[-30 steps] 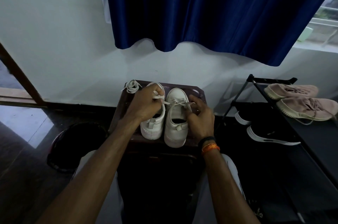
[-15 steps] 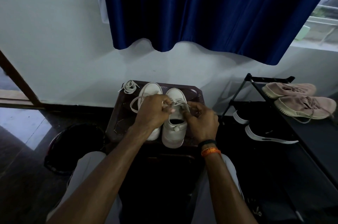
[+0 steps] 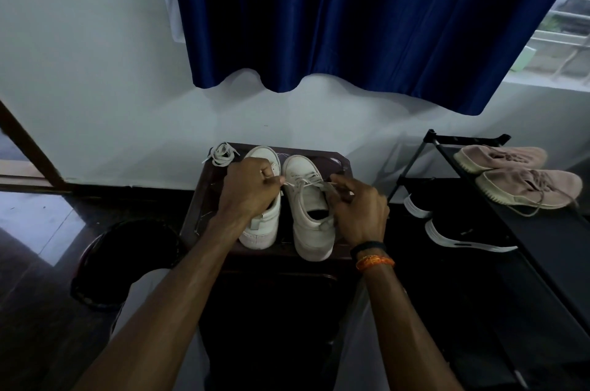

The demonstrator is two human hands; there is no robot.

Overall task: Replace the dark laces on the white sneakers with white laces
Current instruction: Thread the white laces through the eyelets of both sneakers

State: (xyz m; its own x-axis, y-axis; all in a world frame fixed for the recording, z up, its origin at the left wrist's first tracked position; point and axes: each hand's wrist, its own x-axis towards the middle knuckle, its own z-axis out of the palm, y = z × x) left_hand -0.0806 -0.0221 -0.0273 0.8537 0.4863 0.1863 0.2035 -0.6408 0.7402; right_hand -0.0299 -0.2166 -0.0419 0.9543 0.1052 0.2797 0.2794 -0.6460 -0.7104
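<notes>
centre of frame, on a dark stool (image 3: 319, 161) against the wall: two white sneakers side by side, toes pointing up-frame. right sneaker (image 3: 308, 208) has a white lace (image 3: 303, 183) threaded through it. left hand (image 3: 250, 191) is closed around one lace end, sitting over the left sneaker (image 3: 261, 224) and hiding most of it. right hand (image 3: 359, 212) pinches the other lace end at the right sneaker's edge. spare white lace (image 3: 222, 153) lies bundled on the stool's upper left corner. shoe rack (image 3: 542, 240) at right holds pink shoes (image 3: 523, 176).
</notes>
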